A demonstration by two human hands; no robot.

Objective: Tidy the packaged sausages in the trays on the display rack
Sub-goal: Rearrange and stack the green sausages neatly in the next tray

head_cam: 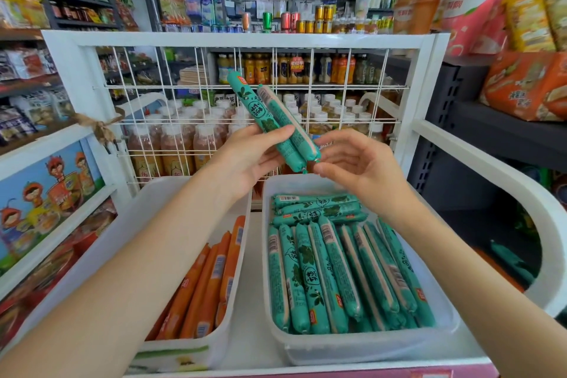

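My left hand [245,156] holds two green packaged sausages [270,120] up in the air, tilted, above the trays. My right hand [352,163] touches their lower ends with its fingertips. Below, the right clear tray [362,344] is full of several green sausages [337,267], most lying lengthwise, three crosswise at the far end. The left clear tray [171,353] holds several orange sausages [211,279] along its right side; my left forearm hides much of it.
The white display rack has a wire grid back [337,101] and a curved white side rail [521,193] on the right. Bottled drinks stand behind the grid. Snack shelves line both sides.
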